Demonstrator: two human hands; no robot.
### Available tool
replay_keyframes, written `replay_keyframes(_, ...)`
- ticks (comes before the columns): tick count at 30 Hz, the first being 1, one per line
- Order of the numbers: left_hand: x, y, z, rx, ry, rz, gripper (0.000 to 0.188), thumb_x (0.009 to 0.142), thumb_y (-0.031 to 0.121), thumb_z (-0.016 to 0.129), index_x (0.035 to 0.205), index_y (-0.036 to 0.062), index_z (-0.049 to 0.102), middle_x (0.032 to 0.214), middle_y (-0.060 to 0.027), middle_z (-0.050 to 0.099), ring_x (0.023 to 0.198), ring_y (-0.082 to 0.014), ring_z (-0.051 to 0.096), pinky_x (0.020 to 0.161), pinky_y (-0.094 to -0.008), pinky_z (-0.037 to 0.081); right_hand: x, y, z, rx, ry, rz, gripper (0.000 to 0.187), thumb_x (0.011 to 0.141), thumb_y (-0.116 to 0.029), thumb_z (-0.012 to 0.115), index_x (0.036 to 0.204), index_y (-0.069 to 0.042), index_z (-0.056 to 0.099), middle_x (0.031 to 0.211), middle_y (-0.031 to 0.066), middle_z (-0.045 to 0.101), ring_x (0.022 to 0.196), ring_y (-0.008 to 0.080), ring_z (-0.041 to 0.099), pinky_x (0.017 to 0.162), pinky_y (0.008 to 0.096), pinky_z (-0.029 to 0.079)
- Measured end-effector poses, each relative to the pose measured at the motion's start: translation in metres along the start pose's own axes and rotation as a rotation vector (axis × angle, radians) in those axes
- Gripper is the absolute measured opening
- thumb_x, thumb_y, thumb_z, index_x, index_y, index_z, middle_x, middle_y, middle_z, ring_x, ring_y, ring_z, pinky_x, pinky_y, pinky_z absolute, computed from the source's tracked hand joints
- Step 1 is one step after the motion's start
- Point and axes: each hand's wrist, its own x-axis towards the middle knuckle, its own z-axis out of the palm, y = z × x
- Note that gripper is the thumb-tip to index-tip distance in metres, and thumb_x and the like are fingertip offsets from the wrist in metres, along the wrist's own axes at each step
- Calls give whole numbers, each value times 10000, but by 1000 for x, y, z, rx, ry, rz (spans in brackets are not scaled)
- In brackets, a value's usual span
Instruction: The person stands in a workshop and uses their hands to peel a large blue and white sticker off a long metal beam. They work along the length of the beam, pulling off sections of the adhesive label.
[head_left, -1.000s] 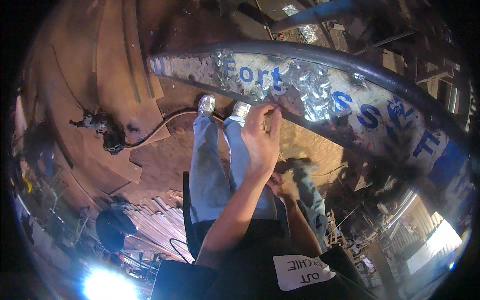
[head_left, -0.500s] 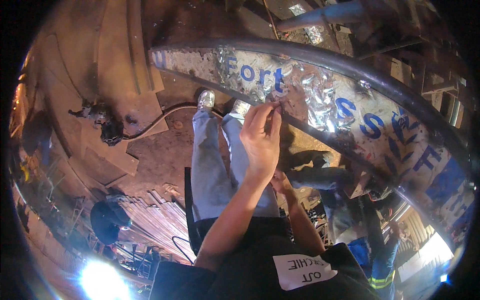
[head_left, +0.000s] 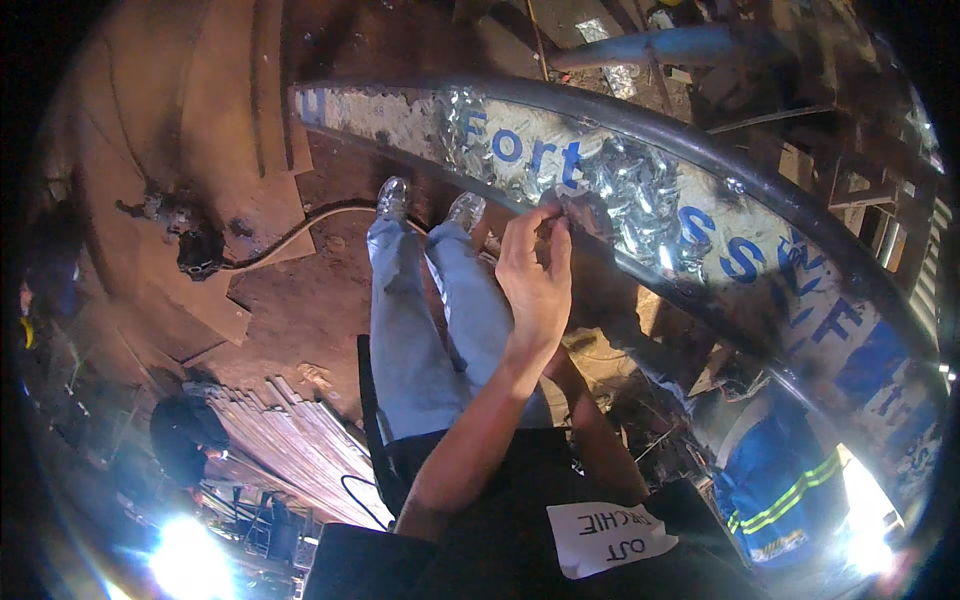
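A long curved panel (head_left: 640,185), white with blue lettering and a dark tubular upper rim, arcs across in front of me. Wrinkled, shiny clear film (head_left: 625,175) covers part of its face. My left hand (head_left: 535,275) is closed in a pinch at the panel's lower edge. By its fingertips is a dull brownish flap (head_left: 588,212); whether the fingers hold it is unclear. My right hand (head_left: 560,368) is low, largely behind my left forearm, and its fingers are hidden.
A hose (head_left: 300,232) runs from a dark machine (head_left: 200,250) on brown sheets at left. Several long bars (head_left: 290,435) lie lower left, near a crouching person (head_left: 188,440) and a bright light. Another person in blue workwear (head_left: 775,480) is at lower right. Metal frames stand upper right.
The view has shifted slightly. My left hand stays pinched at the panel's edge, while my right hand is more hidden behind the left forearm. The person in blue shows more fully at lower right.
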Motion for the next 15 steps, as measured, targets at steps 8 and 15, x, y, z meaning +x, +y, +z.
replay_keyframes(8,4,6,-5,-1,9,98,134,803,23,659,936,22,655,905,-109,649,781,-230,633,690,-310,491,-3,5,-2,18,5,27,165,862,-184,632,933,-36,615,835,17,641,768,119,572,698,287,468)
replay_keyframes(15,4,3,-6,12,-34,137,146,805,-5,653,948,13,624,910,-113,627,759,-249,621,672,-337,502,-2,4,-2,22,8,12,157,862,-178,631,929,-37,616,826,13,636,759,113,567,688,280,465)
